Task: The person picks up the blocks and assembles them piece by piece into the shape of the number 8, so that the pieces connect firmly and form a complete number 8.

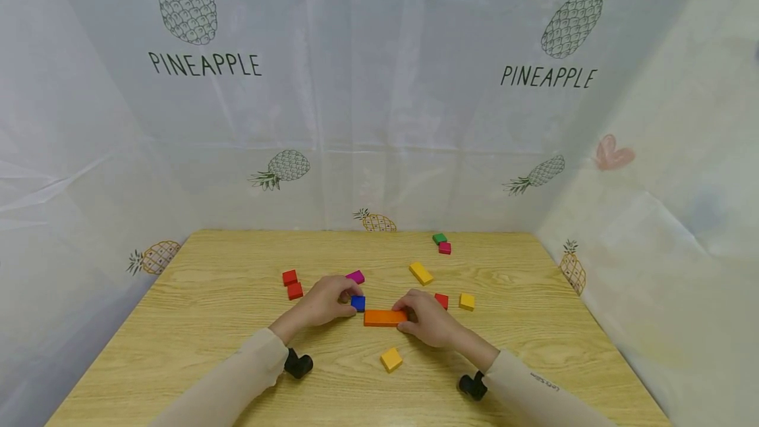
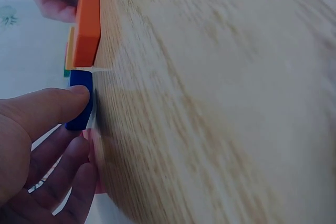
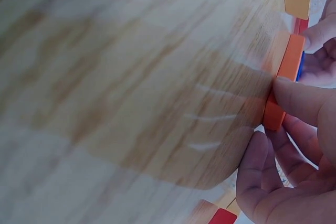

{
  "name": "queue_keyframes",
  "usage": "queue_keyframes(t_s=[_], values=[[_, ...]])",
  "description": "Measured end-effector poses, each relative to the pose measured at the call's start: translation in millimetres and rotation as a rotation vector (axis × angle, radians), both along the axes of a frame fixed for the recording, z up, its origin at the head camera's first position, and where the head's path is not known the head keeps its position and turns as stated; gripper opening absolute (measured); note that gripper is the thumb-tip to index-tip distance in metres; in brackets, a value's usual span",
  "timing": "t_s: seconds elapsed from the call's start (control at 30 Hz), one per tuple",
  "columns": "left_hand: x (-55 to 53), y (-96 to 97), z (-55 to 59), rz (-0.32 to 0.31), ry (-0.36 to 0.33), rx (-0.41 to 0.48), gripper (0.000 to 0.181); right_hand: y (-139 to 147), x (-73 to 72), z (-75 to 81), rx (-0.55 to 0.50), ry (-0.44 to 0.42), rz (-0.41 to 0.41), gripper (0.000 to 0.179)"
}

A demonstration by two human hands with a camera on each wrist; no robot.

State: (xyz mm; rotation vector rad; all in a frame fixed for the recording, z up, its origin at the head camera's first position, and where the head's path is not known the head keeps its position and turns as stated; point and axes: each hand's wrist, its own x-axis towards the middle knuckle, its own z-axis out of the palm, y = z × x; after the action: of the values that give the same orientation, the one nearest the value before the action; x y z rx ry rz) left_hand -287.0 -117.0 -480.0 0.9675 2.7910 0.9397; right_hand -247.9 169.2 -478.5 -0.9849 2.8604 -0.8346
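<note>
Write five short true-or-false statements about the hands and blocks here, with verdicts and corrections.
1. The left hand pinches the blue block. True.
2. The right hand holds nothing. False: it grips the orange block.
3. In the head view, two red blocks lie left of the blue block. True.
4. The orange block is shorter than the blue one. False: it is longer.
5. The green block lies near the table's far edge. True.

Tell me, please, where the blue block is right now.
Below and slightly left of centre in the head view, the left hand pinches the blue block just left of the orange block.
</note>
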Motion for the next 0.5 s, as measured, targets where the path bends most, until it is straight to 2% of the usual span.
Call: queue_keyframes(t_s=[0.5], values=[[1.2, -0.4, 0.3, 0.008, -0.036, -0.001, 0.023, 0.2, -0.7, -1.6, -0.002, -0.004, -0.002, 0.02]])
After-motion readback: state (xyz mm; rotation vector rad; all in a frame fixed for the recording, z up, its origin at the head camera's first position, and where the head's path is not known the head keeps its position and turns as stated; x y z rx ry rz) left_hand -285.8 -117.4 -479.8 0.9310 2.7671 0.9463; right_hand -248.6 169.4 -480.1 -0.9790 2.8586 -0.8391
